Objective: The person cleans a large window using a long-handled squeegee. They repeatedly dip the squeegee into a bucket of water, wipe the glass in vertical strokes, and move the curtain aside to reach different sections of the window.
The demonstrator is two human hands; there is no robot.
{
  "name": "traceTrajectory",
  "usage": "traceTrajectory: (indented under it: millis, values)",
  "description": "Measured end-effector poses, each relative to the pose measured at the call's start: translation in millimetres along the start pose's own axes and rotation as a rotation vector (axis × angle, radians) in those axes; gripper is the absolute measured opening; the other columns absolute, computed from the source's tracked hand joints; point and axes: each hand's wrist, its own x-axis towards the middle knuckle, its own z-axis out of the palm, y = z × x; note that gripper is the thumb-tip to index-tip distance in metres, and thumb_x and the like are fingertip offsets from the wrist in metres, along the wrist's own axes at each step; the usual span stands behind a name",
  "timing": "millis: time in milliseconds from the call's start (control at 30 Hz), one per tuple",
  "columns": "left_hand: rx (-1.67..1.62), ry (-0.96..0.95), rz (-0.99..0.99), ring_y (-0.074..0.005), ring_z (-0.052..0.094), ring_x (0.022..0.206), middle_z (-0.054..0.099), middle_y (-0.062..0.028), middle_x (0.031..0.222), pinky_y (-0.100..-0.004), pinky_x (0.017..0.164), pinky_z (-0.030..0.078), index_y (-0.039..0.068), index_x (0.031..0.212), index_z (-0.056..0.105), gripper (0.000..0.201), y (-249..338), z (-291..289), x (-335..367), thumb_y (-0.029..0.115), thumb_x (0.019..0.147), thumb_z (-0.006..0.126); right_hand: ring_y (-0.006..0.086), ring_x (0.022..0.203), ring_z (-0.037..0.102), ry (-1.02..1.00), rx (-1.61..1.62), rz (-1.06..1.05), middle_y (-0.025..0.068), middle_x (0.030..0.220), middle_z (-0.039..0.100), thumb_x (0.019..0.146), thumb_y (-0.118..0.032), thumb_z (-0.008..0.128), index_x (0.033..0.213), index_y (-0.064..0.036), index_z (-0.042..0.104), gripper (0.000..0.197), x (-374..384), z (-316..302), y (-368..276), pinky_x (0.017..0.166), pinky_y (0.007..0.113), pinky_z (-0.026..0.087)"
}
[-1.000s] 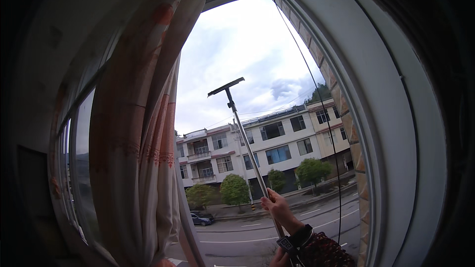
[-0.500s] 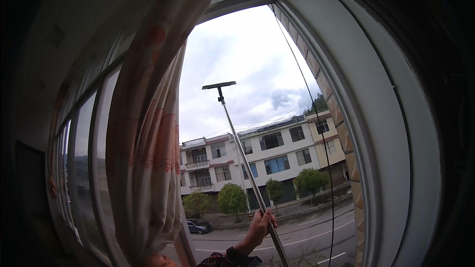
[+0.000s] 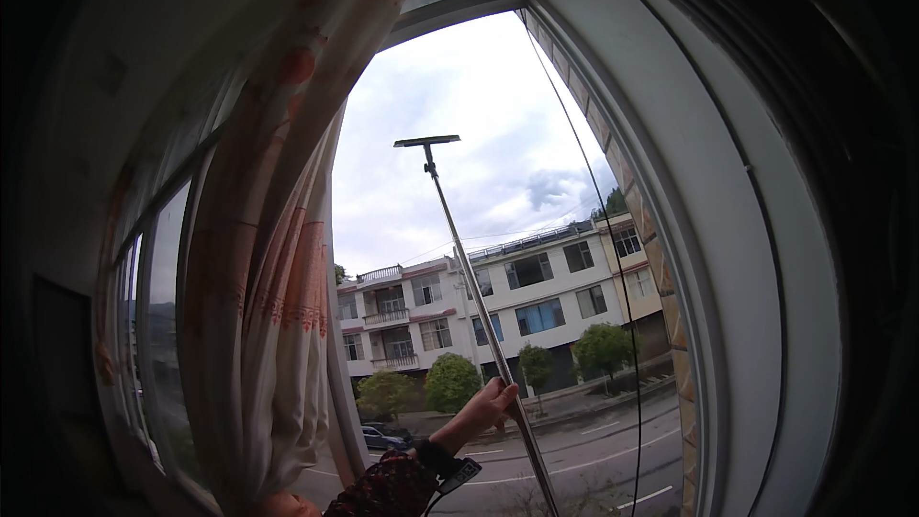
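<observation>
My left hand (image 3: 486,410) is closed around the metal pole (image 3: 476,289) of a long-handled window squeegee. Its forearm, in a dark patterned sleeve with a black band at the wrist, reaches in from below. At the pole's upper end the flat, dark squeegee head (image 3: 427,142) shows against the sky in the window opening, apart from the frame. The pole leans up to the left, and its lower end runs out of the picture at the bottom. My right hand is out of view.
A white and orange curtain (image 3: 304,325) hangs bunched on the left, near the sleeve. The window frame (image 3: 661,201) curves along the right. A dark cable (image 3: 613,230) hangs across the opening. Outside are a road (image 3: 584,460), trees, a parked car (image 3: 385,437) and white buildings (image 3: 565,292).
The squeegee head has risen slightly in the picture. My left hand sits higher and a little further left, and more of the forearm shows. The view has shifted slightly.
</observation>
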Motion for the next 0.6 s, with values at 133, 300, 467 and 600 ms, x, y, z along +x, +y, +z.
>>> traceTrajectory:
  millis: [133,300,467,600]
  values:
    - [1.001,0.195,0.483,-0.019,0.067,0.077,0.068,-0.0139,0.093,-0.0317,0.065,0.053,0.003,0.111,0.056,0.031,72,-65,8,0.028,0.097,0.046,0.0068,0.055,0.041,0.168,-0.067,-0.104,-0.0008,0.061,0.048,0.095,-0.032,0.047,0.102,-0.0038,0.059,0.032,34,-9,2,0.047,0.028,0.034]
    - [1.581,0.897,0.936,-0.0272,0.047,0.121,0.049,-0.0103,0.13,-0.0452,0.098,0.038,0.014,0.129,0.047,0.047,192,-153,-4,0.019,0.084,0.062,0.0099,0.05,0.041,0.186,-0.162,-0.17,-0.0001,0.056,0.046,0.095,-0.031,0.046,0.102,-0.0006,0.058,0.034,89,8,-7,0.043,0.031,0.031]
    - [2.016,1.226,0.784,-0.0379,0.022,0.137,0.026,-0.0048,0.15,-0.0603,0.107,0.019,0.032,0.14,0.034,0.07,169,-241,-49,0.023,0.079,0.069,0.0136,0.045,0.043,0.245,-0.152,-0.321,0.0023,0.053,0.05,0.095,-0.035,0.046,0.118,-0.0017,0.054,0.042,178,33,19,0.04,0.033,0.031]
    - [2.016,1.429,0.632,-0.0397,0.03,0.131,0.023,-0.0061,0.151,-0.0592,0.105,0.025,0.031,0.141,0.032,0.087,167,-302,-85,0.029,0.067,0.078,0.0141,0.051,0.048,0.307,-0.242,-0.52,0.0017,0.059,0.054,0.096,-0.035,0.045,0.112,-0.005,0.055,0.035,233,27,8,0.044,0.032,0.036]
